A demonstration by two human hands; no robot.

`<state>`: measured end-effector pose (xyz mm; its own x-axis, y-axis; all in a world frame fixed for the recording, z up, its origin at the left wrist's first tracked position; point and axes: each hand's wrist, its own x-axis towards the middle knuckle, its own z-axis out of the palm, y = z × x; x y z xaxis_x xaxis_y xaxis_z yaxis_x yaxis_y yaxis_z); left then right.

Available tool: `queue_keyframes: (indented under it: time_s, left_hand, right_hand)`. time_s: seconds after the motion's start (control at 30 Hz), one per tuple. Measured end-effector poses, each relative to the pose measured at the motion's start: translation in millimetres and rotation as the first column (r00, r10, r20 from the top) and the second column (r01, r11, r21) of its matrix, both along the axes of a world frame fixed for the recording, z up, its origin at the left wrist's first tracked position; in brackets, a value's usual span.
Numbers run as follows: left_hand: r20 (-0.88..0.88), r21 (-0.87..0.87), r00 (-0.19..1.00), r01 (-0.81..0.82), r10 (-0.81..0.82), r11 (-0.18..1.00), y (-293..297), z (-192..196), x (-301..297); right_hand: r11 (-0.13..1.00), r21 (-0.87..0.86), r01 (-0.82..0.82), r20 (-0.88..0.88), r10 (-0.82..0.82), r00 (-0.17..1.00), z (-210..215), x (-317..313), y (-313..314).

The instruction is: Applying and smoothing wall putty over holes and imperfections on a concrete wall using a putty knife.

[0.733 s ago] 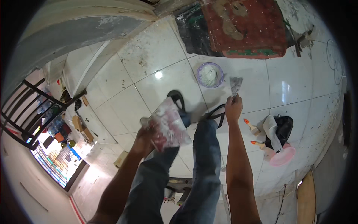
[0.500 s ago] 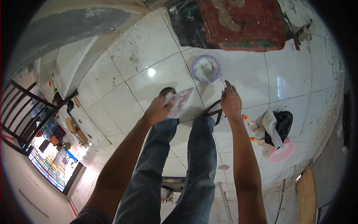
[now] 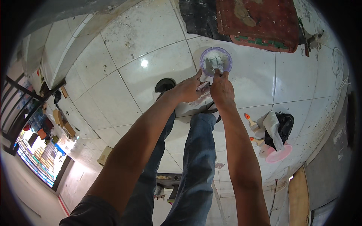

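Observation:
A purple-rimmed bowl of pale grey-white paste stands on the tiled floor ahead of my feet. My left hand is closed on a flat pinkish-white sheet, which is smeared white and held just on the near side of the bowl. Close beside it, my right hand has its fingers pinched together at the bowl's near rim. A thin-handled tool is in that grip, but its handle is mostly hidden by the fingers and its far end seems lost in the paste.
Right of my legs lie two paintbrushes, a black plastic bag, a whitish cloth and a pink lid or dish. A stained red mat covers the floor beyond the bowl. Black railings stand at left.
Both hands have come together near the bowl. The left hand has moved right and forward with the sheet; the right hand has shifted left, closer to the rim. The whole view has shifted slightly.

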<state>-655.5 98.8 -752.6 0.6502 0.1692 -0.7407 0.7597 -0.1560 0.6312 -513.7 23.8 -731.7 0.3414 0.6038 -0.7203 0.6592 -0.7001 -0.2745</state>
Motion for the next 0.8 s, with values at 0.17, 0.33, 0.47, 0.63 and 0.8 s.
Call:
queue_keyframes:
  time_s: [0.17, 0.33, 0.47, 0.63, 0.8]
  left_hand:
    - [0.04, -0.034, 0.998, 0.04, -0.039, 0.999, 0.5, 10.7, 3.4]
    - [0.071, -0.039, 0.997, 0.02, -0.017, 0.999, -5.3, 3.4, -5.2]
    - [0.034, -0.01, 0.998, -0.051, 0.051, 0.999, -9.5, -1.5, -11.0]
    - [0.037, -0.011, 0.999, 0.01, -0.009, 1.0, -7.2, -5.3, -12.5]
    - [0.046, -0.001, 0.998, 0.053, -0.053, 0.999, -10.2, -8.6, -19.7]
  right_hand:
    - [1.0, 0.005, -0.002, 0.012, 0.002, 1.0, -9.4, 2.2, 2.4]
    - [0.971, 0.231, -0.068, -0.054, 0.083, 0.995, -23.7, 18.7, -7.4]
    - [0.959, 0.206, 0.193, -0.275, -0.133, 0.952, -27.2, 32.4, -27.6]
    - [0.837, 0.191, 0.513, -0.269, -0.459, 0.847, -32.1, 1.4, -64.2]
    - [0.539, -0.115, 0.834, -0.475, -0.768, 0.431, -21.8, -10.2, -65.8]
